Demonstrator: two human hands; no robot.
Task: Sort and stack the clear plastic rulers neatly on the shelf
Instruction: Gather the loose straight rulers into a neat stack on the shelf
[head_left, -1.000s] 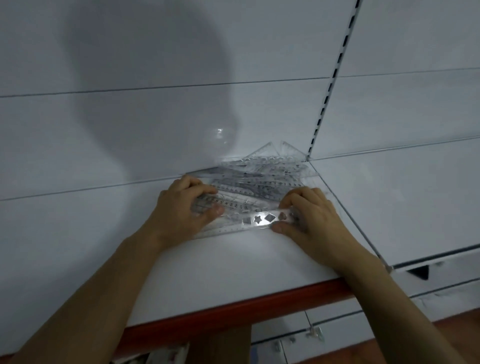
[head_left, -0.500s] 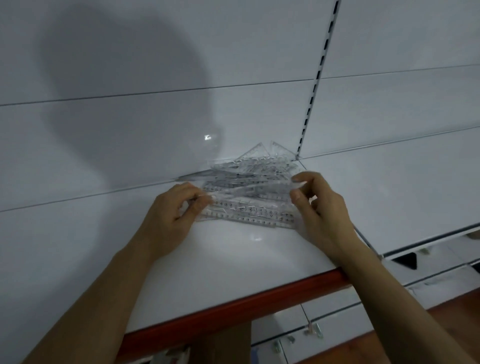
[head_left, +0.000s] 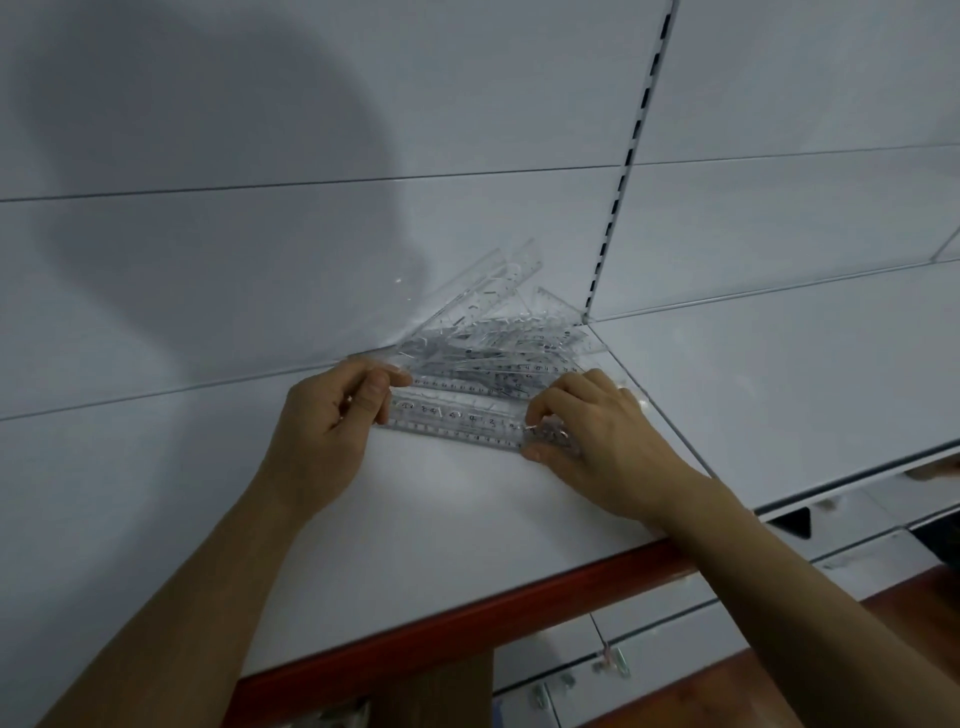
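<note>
The left hand (head_left: 332, 415) is pinching the left end of a clear ruler (head_left: 457, 422) lying flat on the white shelf (head_left: 415, 530) — the right hand (head_left: 587, 431) is gripping its right end. Just beyond, the loose pile of rulers (head_left: 498, 343) is fanning toward the back wall, some tilting up.

**One head cam, looking down at the shelf corner**

Just a single wide-angle view here, worn on the person's head, so nothing overlaps with a second camera. It faces forward and down onto the white shelf (head_left: 467, 530), close in, with both forearms reaching up from the bottom edge. The back panel (head_left: 311, 130) fills the top half, the shelf's red front edge (head_left: 467, 618) crosses low, and straight lines bend near the borders.
</note>
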